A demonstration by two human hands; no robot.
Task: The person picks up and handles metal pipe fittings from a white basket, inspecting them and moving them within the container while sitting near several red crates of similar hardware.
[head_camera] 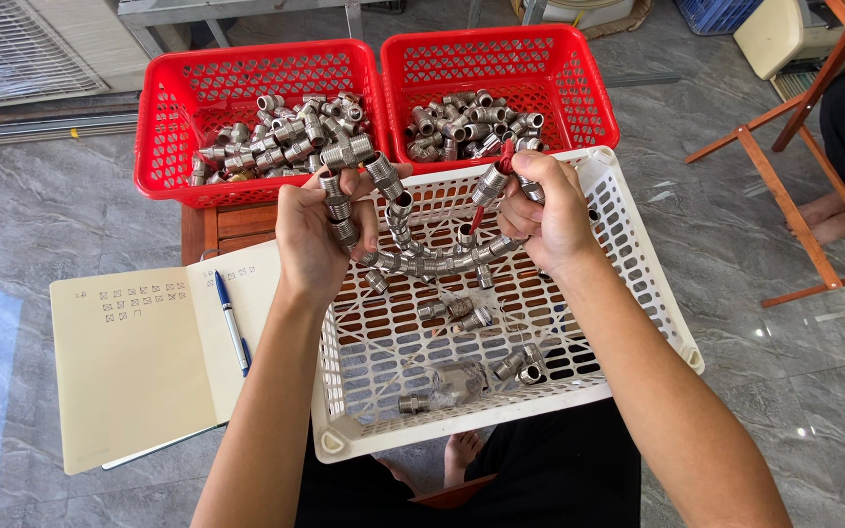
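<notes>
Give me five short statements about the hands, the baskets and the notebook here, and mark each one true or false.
1. Both hands, left hand and right hand, hold up a string of metal fittings. True.
2. The string hangs over a blue basket. False: the basket is white.
3. Two red baskets hold loose fittings. True.
4. The notebook is closed. False: it lies open.
5. A pen lies on the notebook. True.
</notes>
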